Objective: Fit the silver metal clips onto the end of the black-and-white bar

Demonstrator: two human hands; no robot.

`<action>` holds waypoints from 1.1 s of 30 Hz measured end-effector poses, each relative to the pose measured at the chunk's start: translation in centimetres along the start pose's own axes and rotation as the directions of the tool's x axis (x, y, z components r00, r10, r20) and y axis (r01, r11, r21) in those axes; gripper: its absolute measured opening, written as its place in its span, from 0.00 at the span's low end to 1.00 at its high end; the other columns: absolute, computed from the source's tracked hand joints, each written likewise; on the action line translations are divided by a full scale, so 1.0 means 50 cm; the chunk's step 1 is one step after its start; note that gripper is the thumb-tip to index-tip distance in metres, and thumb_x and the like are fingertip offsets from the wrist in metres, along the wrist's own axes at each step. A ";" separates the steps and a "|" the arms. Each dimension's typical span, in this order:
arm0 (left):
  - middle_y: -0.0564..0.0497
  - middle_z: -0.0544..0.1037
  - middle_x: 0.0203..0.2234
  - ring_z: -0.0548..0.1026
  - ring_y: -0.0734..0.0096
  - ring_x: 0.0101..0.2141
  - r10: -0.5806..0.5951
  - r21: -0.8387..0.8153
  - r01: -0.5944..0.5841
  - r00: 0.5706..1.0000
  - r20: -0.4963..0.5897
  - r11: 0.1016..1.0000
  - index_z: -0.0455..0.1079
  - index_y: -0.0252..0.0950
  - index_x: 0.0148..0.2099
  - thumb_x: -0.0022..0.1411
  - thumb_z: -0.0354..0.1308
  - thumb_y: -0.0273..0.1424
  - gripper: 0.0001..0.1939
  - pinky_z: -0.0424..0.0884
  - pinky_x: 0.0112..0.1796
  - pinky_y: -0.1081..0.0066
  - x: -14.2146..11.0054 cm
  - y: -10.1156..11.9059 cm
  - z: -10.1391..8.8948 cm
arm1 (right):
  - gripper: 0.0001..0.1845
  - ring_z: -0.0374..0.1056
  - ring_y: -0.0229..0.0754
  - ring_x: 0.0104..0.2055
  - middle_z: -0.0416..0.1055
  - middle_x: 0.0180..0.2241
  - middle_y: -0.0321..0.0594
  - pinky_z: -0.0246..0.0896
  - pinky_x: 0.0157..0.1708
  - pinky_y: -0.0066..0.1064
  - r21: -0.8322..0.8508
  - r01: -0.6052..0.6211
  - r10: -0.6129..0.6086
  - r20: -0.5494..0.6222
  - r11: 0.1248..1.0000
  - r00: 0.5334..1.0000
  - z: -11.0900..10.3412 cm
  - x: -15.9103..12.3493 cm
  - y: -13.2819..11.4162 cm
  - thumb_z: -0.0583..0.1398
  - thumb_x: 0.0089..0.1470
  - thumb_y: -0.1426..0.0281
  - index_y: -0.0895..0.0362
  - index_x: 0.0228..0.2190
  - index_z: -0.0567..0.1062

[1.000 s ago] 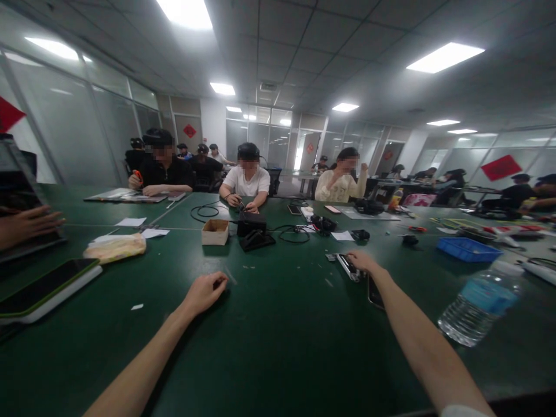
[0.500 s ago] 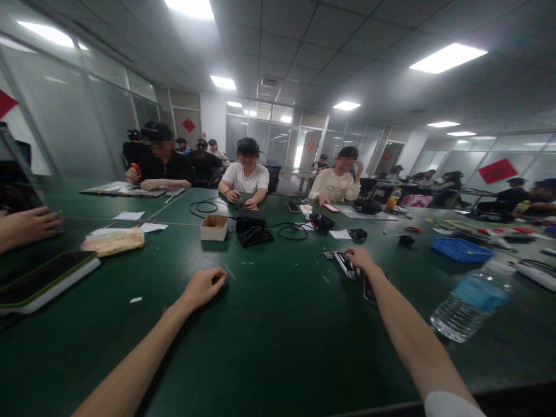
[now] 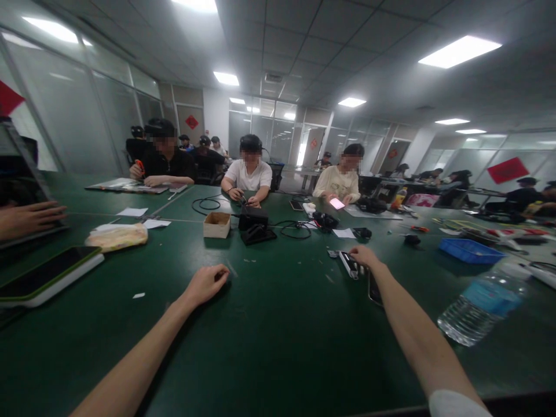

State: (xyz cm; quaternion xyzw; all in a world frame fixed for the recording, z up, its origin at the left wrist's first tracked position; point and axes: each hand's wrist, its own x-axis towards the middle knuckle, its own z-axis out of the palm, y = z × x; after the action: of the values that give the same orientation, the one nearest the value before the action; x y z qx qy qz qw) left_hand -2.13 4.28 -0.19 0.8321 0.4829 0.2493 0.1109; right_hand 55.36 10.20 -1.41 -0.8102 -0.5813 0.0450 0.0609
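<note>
My left hand (image 3: pixel 209 284) rests on the green table (image 3: pixel 278 336), its fingers curled in and nothing visible in them. Farther off to the right, my right hand (image 3: pixel 365 258) has its fingers bent against the right side of a slim white and black device (image 3: pixel 348 265), which lies on the table. The fingertips are partly hidden, and the device is too small to name. Beside its far end sits a small grey piece (image 3: pixel 333 253). A dark phone (image 3: pixel 374 291) lies partly covered by my right forearm.
A water bottle (image 3: pixel 478 307) stands right of my forearm, near a blue tray (image 3: pixel 471 251). Ahead are a small open box (image 3: pixel 216 226), a black device (image 3: pixel 254 220) and cables. On the left lie a green-edged device (image 3: pixel 47 275) and another person's hand (image 3: pixel 32 219). Several people sit around.
The view has shifted slightly, so things sit a little differently in the picture. Both my hands keep their places. Across the table, a person's phone now shows a bright screen.
</note>
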 end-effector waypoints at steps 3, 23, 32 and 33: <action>0.51 0.78 0.30 0.75 0.68 0.30 0.000 0.008 0.000 1.000 0.006 1.000 0.72 0.37 0.38 0.60 0.47 0.37 0.14 0.67 0.33 0.71 0.000 -0.002 0.002 | 0.13 0.69 0.43 0.41 0.74 0.41 0.43 0.60 0.39 0.27 0.007 0.002 -0.002 -0.008 1.000 1.000 0.003 0.000 0.008 0.56 0.52 0.71 0.58 0.39 0.77; 0.50 0.78 0.29 0.75 0.68 0.29 -0.010 0.017 0.010 1.000 0.000 1.000 0.72 0.37 0.37 0.61 0.48 0.34 0.12 0.66 0.32 0.72 -0.004 0.004 0.002 | 0.10 0.70 0.44 0.40 0.74 0.38 0.43 0.63 0.37 0.29 0.041 0.017 -0.017 -0.001 0.999 1.000 0.003 0.008 0.017 0.58 0.48 0.70 0.57 0.34 0.77; 0.51 0.78 0.30 0.75 0.68 0.30 0.005 0.015 -0.005 1.000 0.001 1.000 0.72 0.38 0.37 0.62 0.48 0.35 0.12 0.66 0.32 0.73 -0.005 -0.002 0.007 | 0.09 0.71 0.43 0.36 0.76 0.34 0.42 0.63 0.35 0.27 0.045 0.017 -0.017 -0.004 0.999 1.000 -0.003 0.004 0.015 0.58 0.48 0.72 0.57 0.31 0.78; 0.51 0.78 0.30 0.75 0.68 0.30 0.005 0.013 -0.005 1.000 0.002 1.000 0.72 0.38 0.37 0.62 0.48 0.35 0.12 0.66 0.32 0.72 -0.005 -0.001 0.006 | 0.09 0.71 0.42 0.36 0.76 0.34 0.42 0.62 0.34 0.27 0.045 0.025 -0.024 -0.014 0.999 1.000 -0.003 0.003 0.015 0.57 0.49 0.72 0.57 0.31 0.78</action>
State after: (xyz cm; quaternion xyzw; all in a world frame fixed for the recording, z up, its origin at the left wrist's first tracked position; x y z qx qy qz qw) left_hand -2.13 4.09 -0.57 0.8343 0.4821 0.2459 0.1053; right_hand 56.12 10.08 -1.38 -0.8016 -0.5897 0.0520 0.0837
